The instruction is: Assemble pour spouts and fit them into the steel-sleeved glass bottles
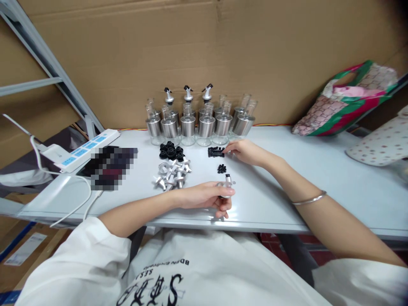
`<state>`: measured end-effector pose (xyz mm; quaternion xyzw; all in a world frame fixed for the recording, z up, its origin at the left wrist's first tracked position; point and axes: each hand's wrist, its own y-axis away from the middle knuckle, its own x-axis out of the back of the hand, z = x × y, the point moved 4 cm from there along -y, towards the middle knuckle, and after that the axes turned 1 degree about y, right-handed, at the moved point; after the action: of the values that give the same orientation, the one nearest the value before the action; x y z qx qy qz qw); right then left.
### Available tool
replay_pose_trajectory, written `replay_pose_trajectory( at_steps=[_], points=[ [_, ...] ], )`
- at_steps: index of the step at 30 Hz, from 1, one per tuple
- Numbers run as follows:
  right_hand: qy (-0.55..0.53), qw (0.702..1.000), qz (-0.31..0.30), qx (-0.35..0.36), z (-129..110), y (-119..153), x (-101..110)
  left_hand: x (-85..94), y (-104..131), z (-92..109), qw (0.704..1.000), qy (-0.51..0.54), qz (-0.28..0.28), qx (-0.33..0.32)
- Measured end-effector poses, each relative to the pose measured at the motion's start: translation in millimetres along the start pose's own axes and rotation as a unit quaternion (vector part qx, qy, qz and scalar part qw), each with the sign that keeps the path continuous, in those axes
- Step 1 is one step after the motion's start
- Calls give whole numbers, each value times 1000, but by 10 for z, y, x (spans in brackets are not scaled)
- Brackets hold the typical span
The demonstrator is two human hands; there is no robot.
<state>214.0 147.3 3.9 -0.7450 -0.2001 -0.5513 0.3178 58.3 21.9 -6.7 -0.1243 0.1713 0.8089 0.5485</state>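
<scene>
My left hand (213, 196) is closed around a silver pourer spout (228, 182) with a black tip, held upright over the table's front part. Farther back, my right hand (242, 151) reaches its fingertips to the right end of a small cluster of black plastic pieces (216, 152); whether it pinches one is too small to see. Between the hands lies a little heap of tiny black caps (222, 168). Left of them are a pile of silver spout parts (172, 174) and a group of black stoppers (171, 150).
Two rows of glass bottles with steel sleeves (206, 126) line the back; three carry pourers (188, 93). A power strip (86, 149) with white cables and a pixelated object (110, 168) lie left. A patterned bag (344, 102) and a dotted white item (376, 142) are right.
</scene>
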Motion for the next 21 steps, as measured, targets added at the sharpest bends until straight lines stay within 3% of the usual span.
replay_pose_trajectory(
  at_steps=[3,6,9,12,15,21],
  points=[
    [-21,1000,16,-16,-25,-8,19,7,-2,-8,1000,-1,-1,-2],
    [-56,994,77,-45,-100,-4,121,39,-14,-40,1000,14,2,4],
    [-212,968,109,-82,-203,17,236,84,-33,-77,999,49,8,8],
    [-412,907,13,-86,-343,33,251,120,-47,-99,997,68,24,11],
    [-494,861,-101,-69,-481,57,224,138,-49,-106,995,83,44,17],
    [-532,834,-140,-47,-622,69,211,133,-38,-84,993,112,37,9]
  ],
)
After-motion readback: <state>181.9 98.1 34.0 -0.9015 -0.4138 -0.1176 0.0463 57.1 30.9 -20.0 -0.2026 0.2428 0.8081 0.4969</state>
